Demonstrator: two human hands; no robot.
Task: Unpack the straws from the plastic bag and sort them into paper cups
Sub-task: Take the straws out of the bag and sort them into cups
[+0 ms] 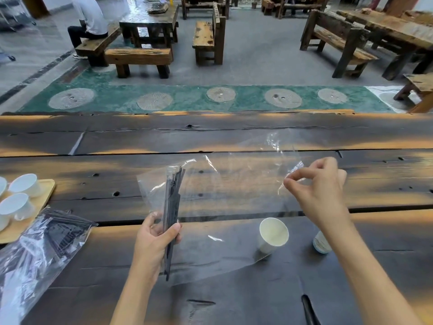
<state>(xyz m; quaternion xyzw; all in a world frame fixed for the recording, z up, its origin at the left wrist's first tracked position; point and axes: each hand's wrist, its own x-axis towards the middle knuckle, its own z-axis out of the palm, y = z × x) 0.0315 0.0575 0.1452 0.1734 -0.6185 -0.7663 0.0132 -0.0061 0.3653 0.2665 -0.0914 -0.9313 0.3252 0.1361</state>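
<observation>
A clear plastic bag [234,188] is held up over the dark wooden table [210,137]. Inside its left end stands a bundle of black straws [172,207]. My left hand [155,240] grips that bundle through the plastic, near the bottom. My right hand [316,186] pinches the bag's right edge between thumb and fingers, stretching the bag sideways. A white paper cup [273,234] stands on the table below the bag, between my arms. A second, upside-down cup [321,243] is partly hidden behind my right forearm.
Another plastic bag of black straws [44,242] lies at the left. A wooden tray [48,191] with several white ceramic cups [25,185] sits at the far left. One black straw [309,310] lies near the front edge. Benches and a seated person [87,22] are beyond the table.
</observation>
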